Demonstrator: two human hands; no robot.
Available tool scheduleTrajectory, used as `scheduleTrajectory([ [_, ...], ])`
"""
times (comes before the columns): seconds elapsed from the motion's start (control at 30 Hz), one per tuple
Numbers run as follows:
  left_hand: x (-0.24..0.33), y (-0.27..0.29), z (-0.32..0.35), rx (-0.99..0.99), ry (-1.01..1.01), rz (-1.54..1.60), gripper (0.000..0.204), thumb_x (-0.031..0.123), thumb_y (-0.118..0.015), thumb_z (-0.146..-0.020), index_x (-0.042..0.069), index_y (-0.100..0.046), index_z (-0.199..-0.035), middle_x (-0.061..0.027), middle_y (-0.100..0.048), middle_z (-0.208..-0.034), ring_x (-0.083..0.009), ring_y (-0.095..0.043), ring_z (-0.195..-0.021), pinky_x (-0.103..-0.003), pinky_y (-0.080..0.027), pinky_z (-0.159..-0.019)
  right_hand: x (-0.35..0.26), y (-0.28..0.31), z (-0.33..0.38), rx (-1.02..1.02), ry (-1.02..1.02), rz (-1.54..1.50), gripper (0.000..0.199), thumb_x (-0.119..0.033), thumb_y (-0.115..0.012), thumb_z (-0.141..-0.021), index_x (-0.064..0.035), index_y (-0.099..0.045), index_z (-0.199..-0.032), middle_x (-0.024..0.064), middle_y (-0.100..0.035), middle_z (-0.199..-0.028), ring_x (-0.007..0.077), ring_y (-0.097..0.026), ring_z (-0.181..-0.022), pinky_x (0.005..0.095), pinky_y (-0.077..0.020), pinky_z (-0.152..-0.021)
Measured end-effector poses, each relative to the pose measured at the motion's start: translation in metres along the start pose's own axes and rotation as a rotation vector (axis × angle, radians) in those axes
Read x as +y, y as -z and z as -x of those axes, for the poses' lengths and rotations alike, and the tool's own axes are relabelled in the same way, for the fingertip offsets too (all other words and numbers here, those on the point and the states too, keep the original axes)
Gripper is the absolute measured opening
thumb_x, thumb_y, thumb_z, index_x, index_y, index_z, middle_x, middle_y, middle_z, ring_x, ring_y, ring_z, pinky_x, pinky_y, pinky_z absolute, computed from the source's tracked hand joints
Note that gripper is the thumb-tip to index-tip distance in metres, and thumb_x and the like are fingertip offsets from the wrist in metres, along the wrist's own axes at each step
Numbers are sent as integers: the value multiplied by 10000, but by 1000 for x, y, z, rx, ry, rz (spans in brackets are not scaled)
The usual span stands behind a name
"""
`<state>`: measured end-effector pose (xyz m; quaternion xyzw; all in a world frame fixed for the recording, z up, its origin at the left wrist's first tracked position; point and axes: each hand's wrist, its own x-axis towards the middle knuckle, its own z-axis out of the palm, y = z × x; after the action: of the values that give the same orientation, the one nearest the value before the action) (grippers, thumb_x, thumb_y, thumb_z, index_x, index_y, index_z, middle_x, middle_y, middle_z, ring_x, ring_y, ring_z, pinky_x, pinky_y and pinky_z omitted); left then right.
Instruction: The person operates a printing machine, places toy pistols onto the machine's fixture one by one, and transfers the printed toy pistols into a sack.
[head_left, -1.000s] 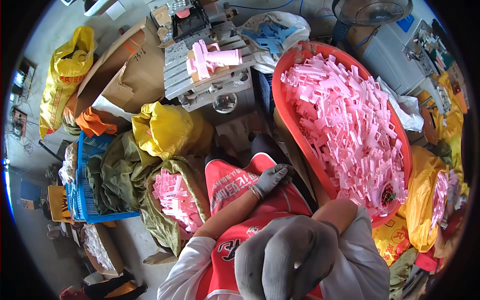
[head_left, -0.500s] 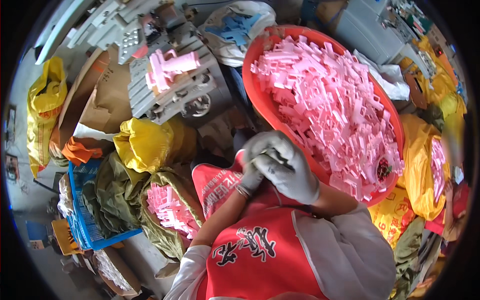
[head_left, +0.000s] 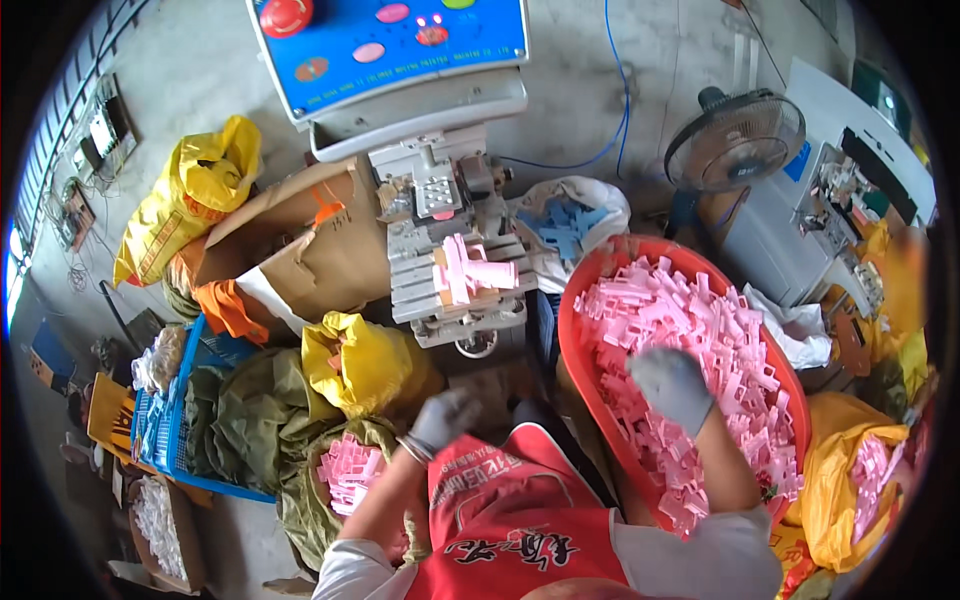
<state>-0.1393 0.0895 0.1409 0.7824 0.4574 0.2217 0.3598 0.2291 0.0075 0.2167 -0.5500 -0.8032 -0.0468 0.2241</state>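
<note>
Pink toy guns (head_left: 700,300) heaped in big red tub (head_left: 585,385), R side of lap, piled loose & overlapping. R hand (head_left: 672,388) in gray glove, over the heap abt mid-tub, fingers pointing away from body. Blurry, so can't tell if touching or pinching a pc. L hand (head_left: 443,420) also gray-gloved, light band at wrist, near top edge of red apron (head_left: 500,490). Fingers seemingly curled in, but blurred too; can't tell if pinching anything.

Single pink toy gun (head_left: 470,272) on slotted metal bed (head_left: 408,290) of machine, straight ahead, btwn bed & gun a tan block, partly visible. Blue control panel (head_left: 390,50) above, w/ red knob (head_left: 286,15) & oval buttons.

Next to L forearm: green sack (head_left: 310,500) w/ more pink pcs (head_left: 350,470) inside. Just beyond: yellow bag (head_left: 365,365), then cardboard box (head_left: 345,240) beside machine. Blue basket (head_left: 180,430) farther L, w/ dark green cloth (head_left: 255,410) piled in/over it.

Btwn machine & tub, toward wall: white bag (head_left: 605,200) w/ blue toy guns (head_left: 560,225). Black fan (head_left: 735,140) past tub's far end. Orange-yellow bag (head_left: 835,490) R of tub, also w/ pink pcs showing.
</note>
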Motion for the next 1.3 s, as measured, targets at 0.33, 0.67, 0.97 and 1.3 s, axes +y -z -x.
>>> scheduleTrajectory([
  [0.33,190,221,-64,858,-834,-785,426,75,-614,-775,28,-544,-1192,-158,-604,-968,-328,-575,-867,-404,-464,-760,-79,152,-268,780,457,602,447,-104,-546,-787,-206,-547,-1222,21,-559,-1043,183,-564,-930,324,-483,-756],
  [0.67,234,253,-88,875,-821,-1139,491,244,-590,-858,241,-463,-1332,-67,-592,-737,-256,-593,-616,-358,-463,-536,-93,170,-284,678,498,817,428,-134,-466,-830,-192,-517,-1251,47,-526,-1065,198,-522,-891,315,-449,-783],
  [0.97,242,248,-92,934,-746,-1197,460,280,-606,-862,251,-500,-1308,-79,-648,-811,-257,-630,-645,-330,-491,-549,-103,171,-279,652,372,1024,389,-127,-471,-826,-176,-538,-1206,49,-525,-1077,193,-516,-858,312,-447,-751],
  [1.3,228,267,-114,866,-476,-1469,481,157,-487,-954,103,-364,-1416,27,-566,-1286,-35,-618,-722,-155,-425,-502,-72,152,-321,630,468,764,280,-226,-497,-873,-258,-522,-1150,-8,-547,-1122,197,-558,-1030,390,-516,-685],
])
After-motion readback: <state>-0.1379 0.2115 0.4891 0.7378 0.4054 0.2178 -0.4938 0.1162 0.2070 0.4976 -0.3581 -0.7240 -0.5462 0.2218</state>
